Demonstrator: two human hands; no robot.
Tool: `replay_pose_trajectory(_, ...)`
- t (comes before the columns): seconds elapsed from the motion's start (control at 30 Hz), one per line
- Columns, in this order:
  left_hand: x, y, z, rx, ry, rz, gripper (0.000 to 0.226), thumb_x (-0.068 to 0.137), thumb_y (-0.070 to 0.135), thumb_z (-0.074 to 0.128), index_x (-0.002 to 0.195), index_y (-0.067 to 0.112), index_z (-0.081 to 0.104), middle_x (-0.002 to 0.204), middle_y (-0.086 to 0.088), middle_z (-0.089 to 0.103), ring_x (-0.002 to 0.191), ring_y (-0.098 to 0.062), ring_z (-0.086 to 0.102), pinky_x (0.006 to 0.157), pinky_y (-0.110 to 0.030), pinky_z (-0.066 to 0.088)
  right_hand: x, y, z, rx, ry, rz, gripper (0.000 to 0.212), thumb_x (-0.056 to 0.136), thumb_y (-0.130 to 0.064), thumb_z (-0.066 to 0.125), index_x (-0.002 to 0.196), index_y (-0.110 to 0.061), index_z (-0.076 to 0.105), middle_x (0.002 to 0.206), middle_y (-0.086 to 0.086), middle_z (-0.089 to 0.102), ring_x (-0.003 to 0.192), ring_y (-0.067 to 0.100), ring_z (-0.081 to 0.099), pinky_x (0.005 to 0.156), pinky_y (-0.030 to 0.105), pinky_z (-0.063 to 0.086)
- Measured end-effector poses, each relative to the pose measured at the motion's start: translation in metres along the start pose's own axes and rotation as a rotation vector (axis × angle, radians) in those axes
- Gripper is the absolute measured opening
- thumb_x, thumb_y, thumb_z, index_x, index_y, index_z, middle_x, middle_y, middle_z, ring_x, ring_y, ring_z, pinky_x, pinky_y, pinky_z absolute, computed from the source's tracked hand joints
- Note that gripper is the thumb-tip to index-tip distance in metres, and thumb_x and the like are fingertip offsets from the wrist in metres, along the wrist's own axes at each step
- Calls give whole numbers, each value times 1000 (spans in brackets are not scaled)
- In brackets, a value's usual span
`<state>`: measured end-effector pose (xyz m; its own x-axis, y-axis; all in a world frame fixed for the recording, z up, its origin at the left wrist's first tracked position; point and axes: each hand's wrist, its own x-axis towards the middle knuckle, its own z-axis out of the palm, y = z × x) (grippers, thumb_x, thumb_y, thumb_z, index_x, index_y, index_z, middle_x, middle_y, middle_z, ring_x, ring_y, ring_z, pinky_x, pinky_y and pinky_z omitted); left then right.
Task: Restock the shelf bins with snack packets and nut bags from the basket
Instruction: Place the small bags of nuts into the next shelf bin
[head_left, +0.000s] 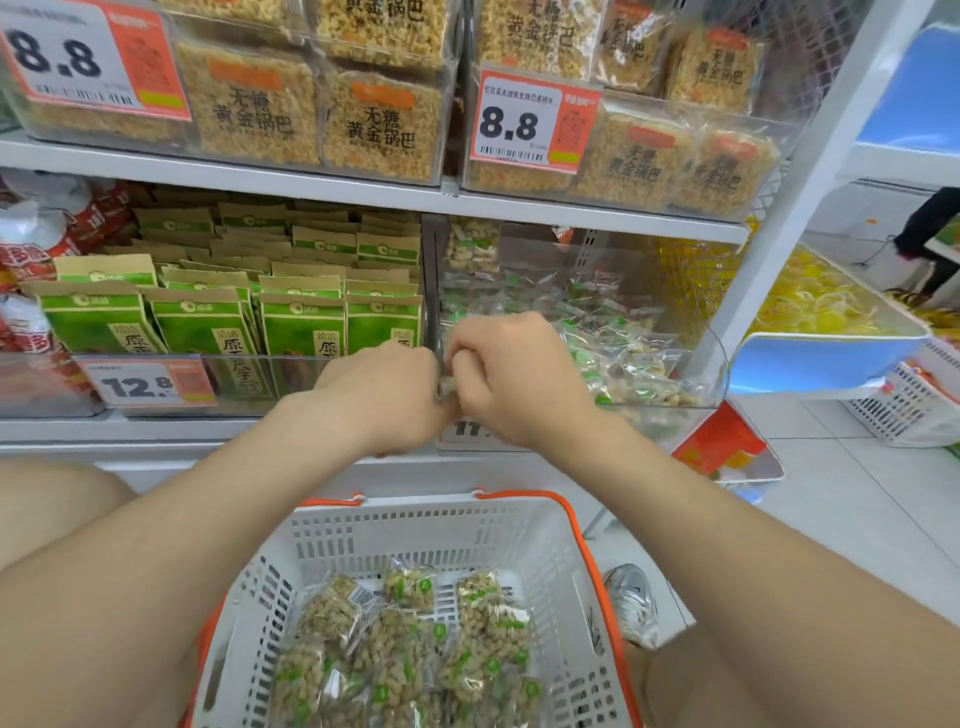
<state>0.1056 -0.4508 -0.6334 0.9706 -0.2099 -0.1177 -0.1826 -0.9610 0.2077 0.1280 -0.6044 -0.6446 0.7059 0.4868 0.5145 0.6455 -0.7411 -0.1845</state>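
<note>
Down at our knees, the basket (395, 535) holds a loose layer of nut bags (405, 654), clear film over pale kernels with green labels. We judge them light and soft-skinned: the film is likely slick and crinkly, the nuts inside will shift, and a hard squeeze could crush them or pop a seam. It seems best to take one by a sealed edge or flat across its face, not by a fistful of the middle.

Above the basket, both forearms reach forward and meet at the shelf edge. Our left hand (384, 389) is knuckles-up with fingers curled. Our right hand (509, 374) is curled the same way just beside it. Between them a small bag (447, 385) shows only as a sliver. Both hands seem to pinch it, but the fingertips are hidden, so we cannot tell the exact hold.

The hands sit at the front lip of the clear bin (719, 364), where a heap (623, 358) of like bags lies. Left of it stand upright green packets (301, 322).
</note>
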Motion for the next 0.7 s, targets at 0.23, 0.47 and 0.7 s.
replay_pose_trajectory(0.23, -8, -28, 25, 128, -309, 127, 47, 102, 56, 51, 86, 16, 70, 60, -2, 73, 56, -15, 71, 73, -36, 62, -61, -16, 18, -60, -156, -91, 28, 81, -25, 37, 64, -13, 56, 54, 9, 55, 47, 35, 50, 44, 36, 44)
replay_pose_trajectory(0.47, -5, -29, 93, 373, -568, 205, 35, 104, 41, 50, 110, 14, 72, 106, -5, 71, 94, -29, 68, 78, -38, 54, -115, -2, 93, -194, -926, 47, 25, 94, -12, 50, 70, -13, 46, 70, 5, 41, 68, 33, 53, 57, 34, 41)
replay_pose_trajectory(0.7, 2, -9, 144, 429, -603, 260, 23, 102, 11, 50, 79, 15, 50, 83, -2, 52, 63, -21, 46, 57, -33, 39, -173, 22, 177, -256, -1329, 189, 12, 95, 1, 51, 90, -9, 55, 90, 5, 55, 76, 22, 58, 67, 36, 53)
